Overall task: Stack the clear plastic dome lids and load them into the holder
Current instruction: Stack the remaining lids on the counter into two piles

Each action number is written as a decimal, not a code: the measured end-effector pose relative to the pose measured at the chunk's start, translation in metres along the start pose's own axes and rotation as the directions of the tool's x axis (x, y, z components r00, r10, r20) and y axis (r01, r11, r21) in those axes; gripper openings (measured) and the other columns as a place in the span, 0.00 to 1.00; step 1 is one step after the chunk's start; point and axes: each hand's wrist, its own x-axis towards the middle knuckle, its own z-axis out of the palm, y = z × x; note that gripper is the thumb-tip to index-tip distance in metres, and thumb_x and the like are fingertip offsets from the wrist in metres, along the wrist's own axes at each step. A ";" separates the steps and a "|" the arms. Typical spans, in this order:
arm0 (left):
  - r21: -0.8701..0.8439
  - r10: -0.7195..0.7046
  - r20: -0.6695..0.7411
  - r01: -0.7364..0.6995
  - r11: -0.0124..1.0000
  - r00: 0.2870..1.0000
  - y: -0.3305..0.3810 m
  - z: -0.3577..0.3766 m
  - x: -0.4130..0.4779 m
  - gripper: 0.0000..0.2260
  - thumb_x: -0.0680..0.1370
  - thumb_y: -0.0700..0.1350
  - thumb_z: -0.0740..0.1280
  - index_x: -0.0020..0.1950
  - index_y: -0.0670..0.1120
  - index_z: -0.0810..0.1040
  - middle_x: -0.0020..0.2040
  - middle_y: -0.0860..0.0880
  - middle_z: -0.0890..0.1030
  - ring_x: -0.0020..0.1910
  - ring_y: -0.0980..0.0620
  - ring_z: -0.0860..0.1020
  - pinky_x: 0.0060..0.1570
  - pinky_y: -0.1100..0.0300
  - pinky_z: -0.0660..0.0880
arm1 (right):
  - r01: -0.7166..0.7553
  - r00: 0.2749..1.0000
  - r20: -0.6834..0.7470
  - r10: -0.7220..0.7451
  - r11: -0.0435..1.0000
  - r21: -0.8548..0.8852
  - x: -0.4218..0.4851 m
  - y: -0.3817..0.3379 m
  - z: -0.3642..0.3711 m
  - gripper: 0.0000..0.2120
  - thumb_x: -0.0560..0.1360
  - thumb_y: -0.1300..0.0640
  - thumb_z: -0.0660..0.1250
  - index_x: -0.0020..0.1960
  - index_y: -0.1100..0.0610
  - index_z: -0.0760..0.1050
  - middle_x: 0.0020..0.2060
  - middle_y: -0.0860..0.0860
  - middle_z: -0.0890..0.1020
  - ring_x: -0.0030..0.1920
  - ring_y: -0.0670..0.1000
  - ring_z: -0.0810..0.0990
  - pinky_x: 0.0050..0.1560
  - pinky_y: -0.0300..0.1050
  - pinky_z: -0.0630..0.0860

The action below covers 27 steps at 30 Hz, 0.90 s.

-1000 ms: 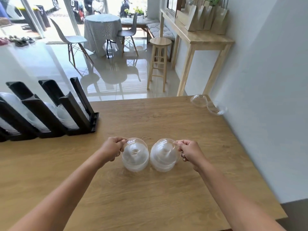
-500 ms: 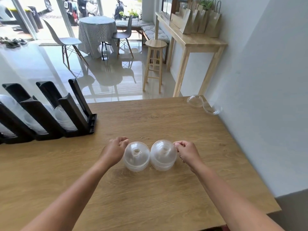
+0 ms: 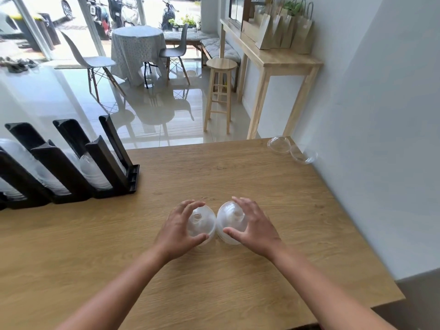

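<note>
Two small stacks of clear plastic dome lids sit side by side in the middle of the light oak-grain wooden table (image 3: 238,182), their rims touching or very nearly so. The left stack of dome lids (image 3: 202,222) has the person's left hand (image 3: 178,228) cupped round its outer side, fingers spread wide over the far edge and the thumb reaching along the near rim. The right stack of dome lids (image 3: 229,221) is framed the same way by the right hand (image 3: 253,225), fingers splayed over the top and the thumb pointing in at the near rim. Both hands look loosely spread rather than clamped; I can't tell whether they press on the plastic or just brush it. Both forearms are bare.

Off to the left stands the black slotted lid holder (image 3: 104,163), its slanted channels leaning back, with pale rows of lids already nested inside them. It is well apart from the hands. In the far right corner of the table, by the white wall (image 3: 381,139), lie two more loose clear dome lids (image 3: 291,150), just beside each other
</note>
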 end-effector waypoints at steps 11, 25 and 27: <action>0.035 -0.007 0.062 0.005 0.999 0.998 0.000 -0.007 0.009 0.38 0.65 0.67 0.71 0.71 0.71 0.58 0.73 0.57 0.62 0.71 0.55 0.62 0.65 0.50 0.68 | 0.011 1.000 -0.014 -0.012 0.999 -0.033 -0.001 0.005 -0.006 0.42 0.68 0.32 0.66 0.77 0.42 0.53 0.72 0.47 0.64 0.73 0.47 0.62 0.72 0.51 0.64; 0.184 0.159 0.014 -0.159 0.970 0.987 0.090 0.001 0.158 0.17 0.75 0.54 0.70 0.63 0.57 0.77 0.66 0.51 0.74 0.65 0.50 0.72 0.64 0.49 0.67 | -0.385 0.880 -0.300 0.367 0.923 -0.001 0.063 0.114 -0.095 0.19 0.76 0.52 0.68 0.65 0.56 0.75 0.62 0.55 0.76 0.62 0.58 0.73 0.63 0.50 0.69; 0.253 0.192 0.083 -0.207 0.945 0.978 0.107 0.017 0.193 0.19 0.75 0.56 0.68 0.66 0.58 0.74 0.67 0.50 0.73 0.66 0.49 0.71 0.66 0.48 0.67 | -0.428 0.867 -0.310 0.391 0.902 -0.061 0.077 0.135 -0.106 0.20 0.76 0.52 0.68 0.66 0.57 0.73 0.64 0.56 0.75 0.64 0.59 0.72 0.64 0.51 0.68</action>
